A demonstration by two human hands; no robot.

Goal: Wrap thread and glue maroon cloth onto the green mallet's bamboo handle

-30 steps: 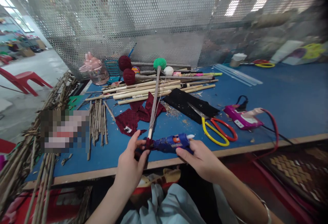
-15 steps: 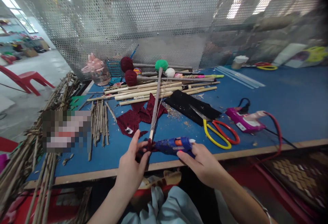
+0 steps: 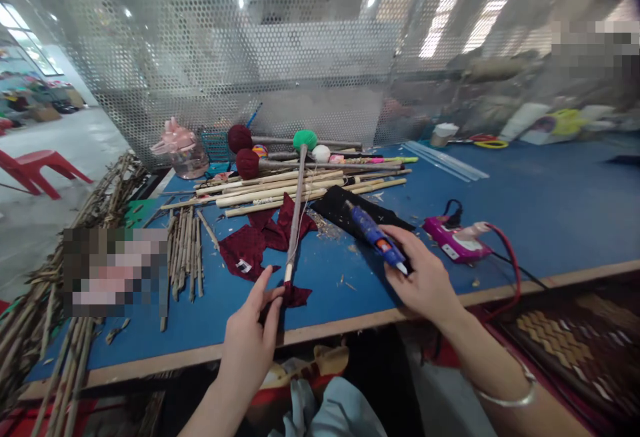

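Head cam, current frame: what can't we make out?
All head view:
Grip of the glue gun: covered by the right hand.
Near end of the stick: hidden by maroon strip and left hand.
Printing on pale rod: too small.
Anything behind perforated screen: blurred by its mesh.
Red chair: cut off by left edge.

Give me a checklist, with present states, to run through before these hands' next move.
1. Glue gun in right hand: ok, gripped.
2. Glue gun apart from maroon scrap: ok, gap shows.
3. Left hand on stick: ok, fingers at near end.
4. Maroon scrap flat around stick: not ok, flap sticks out.
5. Maroon scrap wet or dry: cannot tell, too small.
6. Plug in power strip: ok, inserted.
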